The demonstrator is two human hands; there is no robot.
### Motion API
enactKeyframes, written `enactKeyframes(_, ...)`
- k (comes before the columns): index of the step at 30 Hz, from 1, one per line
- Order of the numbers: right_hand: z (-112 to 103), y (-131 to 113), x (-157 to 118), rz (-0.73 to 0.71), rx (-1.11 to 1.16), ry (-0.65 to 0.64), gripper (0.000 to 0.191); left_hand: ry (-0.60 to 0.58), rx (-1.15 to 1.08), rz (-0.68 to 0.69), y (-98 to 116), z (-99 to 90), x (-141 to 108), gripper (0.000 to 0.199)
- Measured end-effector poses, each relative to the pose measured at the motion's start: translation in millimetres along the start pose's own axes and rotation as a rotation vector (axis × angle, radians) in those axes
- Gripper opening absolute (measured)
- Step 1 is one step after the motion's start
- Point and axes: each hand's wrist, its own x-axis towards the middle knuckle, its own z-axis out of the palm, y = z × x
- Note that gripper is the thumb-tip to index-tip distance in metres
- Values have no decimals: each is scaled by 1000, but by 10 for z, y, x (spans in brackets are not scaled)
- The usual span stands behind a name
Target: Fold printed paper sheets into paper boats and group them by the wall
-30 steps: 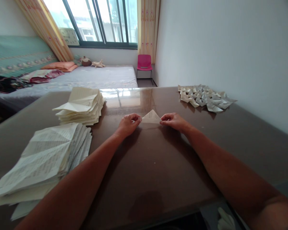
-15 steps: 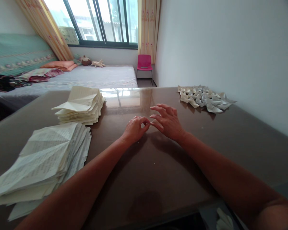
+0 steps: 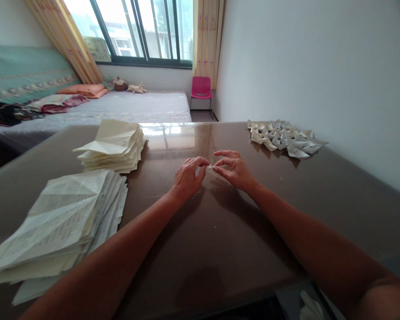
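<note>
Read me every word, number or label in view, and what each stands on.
Nothing can be read.
Near stack: lines of writing, too small.
Far stack: faint lines, too small.
Folded papers: marks too small.
Clock: dial marks blurred.
Small paper between left hand and right hand: mostly hidden, illegible.

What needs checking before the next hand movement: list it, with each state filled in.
1. Left hand at the small paper: ok, thumb and index finger meet at it.
2. Right hand at the small paper: ok, thumb and index finger meet at its other side.
3. Small paper in full view: not ok, the fingers hide most of it.
4. Creases lined up: cannot tell, too little shows.
5. Cream paper stack apart from both hands: ok, it stands beyond the left hand's outer side.
6. Folded paper pieces apart from the right hand: ok, they lie farther off to the right.
</note>
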Motion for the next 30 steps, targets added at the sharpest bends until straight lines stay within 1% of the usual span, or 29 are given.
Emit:
enactKeyframes(4, -5, 29, 12, -10, 56, 4, 18, -35, 43, -3, 1, -8, -4, 15)
enactKeyframes(8, -18, 19, 11, -30, 47, 5, 17, -66, 60, -20, -26, -17, 12, 20)
enactKeyframes(10, -23, -8, 0, -50, -2, 31, 17, -75, 73, -22, -33, -25, 18, 21)
enactKeyframes(13, -28, -71, -26, -109, -145, 66, 20, -91, 90, -28, -24, -37, 19, 22)
enactKeyframes(15, -32, -111, -42, -158, -228, 48, 19, -103, 107, -29, -8, -43, 16, 22)
enactKeyframes(18, -42, -140, -52, -196, -281, 5, 19, -125, 148, -21, 14, -48, 9, 24)
enactKeyframes(25, -60, -82, -40, -184, -276, -117, 23, -210, 202, -17, 10, -27, -15, 27)
enactKeyframes(30, -20, -61, -41, -218, -284, -137, 22, -258, 266, -40, 8, -19, -35, 24)
